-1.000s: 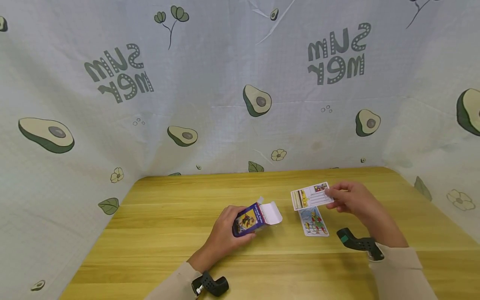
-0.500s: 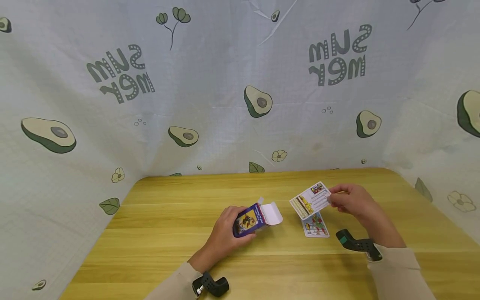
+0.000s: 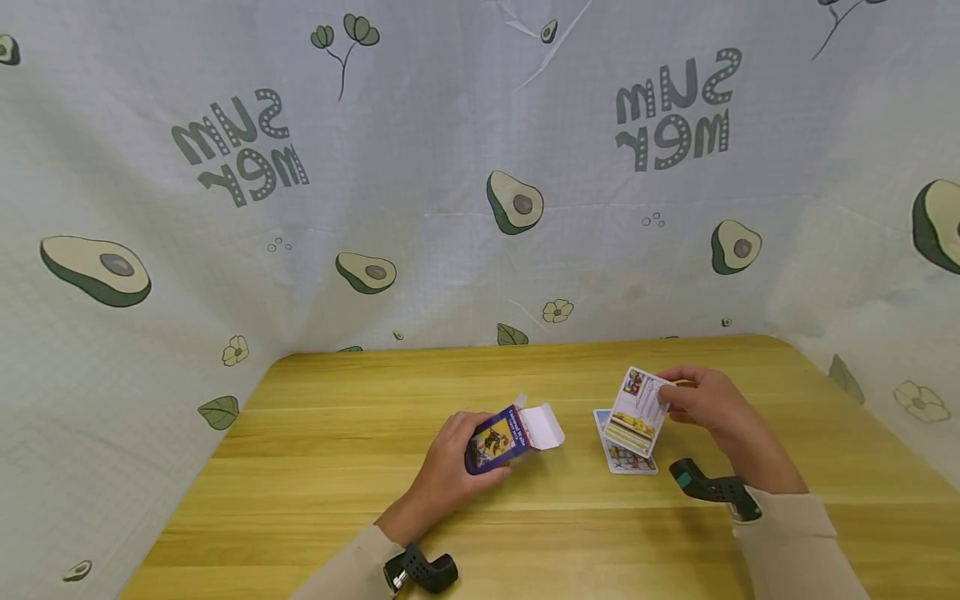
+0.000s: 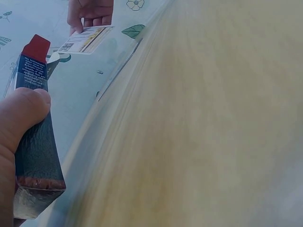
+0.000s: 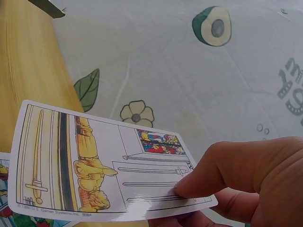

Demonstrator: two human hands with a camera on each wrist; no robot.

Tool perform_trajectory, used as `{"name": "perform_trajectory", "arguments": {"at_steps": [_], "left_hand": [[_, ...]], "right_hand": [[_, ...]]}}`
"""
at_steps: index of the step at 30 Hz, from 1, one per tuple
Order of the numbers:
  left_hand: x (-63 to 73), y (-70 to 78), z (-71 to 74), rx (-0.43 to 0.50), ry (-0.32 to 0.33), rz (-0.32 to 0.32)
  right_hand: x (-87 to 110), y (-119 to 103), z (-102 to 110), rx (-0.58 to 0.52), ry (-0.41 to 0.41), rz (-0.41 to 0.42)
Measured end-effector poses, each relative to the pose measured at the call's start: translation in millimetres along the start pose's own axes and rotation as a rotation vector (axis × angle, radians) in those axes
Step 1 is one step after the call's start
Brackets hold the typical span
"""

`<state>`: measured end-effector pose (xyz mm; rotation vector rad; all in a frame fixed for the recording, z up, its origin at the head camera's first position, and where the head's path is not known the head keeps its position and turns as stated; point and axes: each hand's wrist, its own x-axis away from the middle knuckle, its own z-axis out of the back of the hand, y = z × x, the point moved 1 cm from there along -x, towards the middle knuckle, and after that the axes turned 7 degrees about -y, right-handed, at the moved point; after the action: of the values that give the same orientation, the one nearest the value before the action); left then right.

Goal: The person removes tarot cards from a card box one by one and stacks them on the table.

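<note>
My left hand (image 3: pixel 448 454) grips a blue-purple tarot card box (image 3: pixel 497 443) with its white flap standing open toward the right. In the left wrist view the thumb presses on the printed side of the box (image 4: pixel 35 137), and a red tab sticks up at its end. My right hand (image 3: pixel 708 406) pinches a tarot card (image 5: pixel 104 165) by its upper right edge, thumb on the picture face, which shows swords and a yellow reclining figure. The card is held tilted over another tarot card (image 3: pixel 630 463) lying face up on the table, partly hidden beneath it.
The wooden table (image 3: pixel 360 467) ends at a pale curtain (image 3: pixel 435 167) printed with avocados, which hangs behind and along both sides. Dark wrist cameras sit on the left sleeve (image 3: pixel 420 570) and the right sleeve (image 3: pixel 716 490).
My right hand has turned the pinched card from lying nearly sideways to nearly upright, so it now covers more of the card on the table. The left hand and box stay put.
</note>
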<state>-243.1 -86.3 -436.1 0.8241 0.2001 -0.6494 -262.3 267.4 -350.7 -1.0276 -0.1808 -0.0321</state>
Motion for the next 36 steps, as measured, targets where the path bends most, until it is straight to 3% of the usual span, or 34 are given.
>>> {"name": "perform_trajectory", "arguments": {"at_steps": [18, 36], "left_hand": [[0.2, -1.7, -0.8, -0.003, 0.007, -0.01], [-0.5, -1.3, -0.5, 0.007, 0.007, -0.012]], "right_hand": [[-2.1, 1.6, -2.7, -0.033, -0.018, -0.047], [-6.2, 3.2, -11.4, 0.007, -0.005, -0.094]]}}
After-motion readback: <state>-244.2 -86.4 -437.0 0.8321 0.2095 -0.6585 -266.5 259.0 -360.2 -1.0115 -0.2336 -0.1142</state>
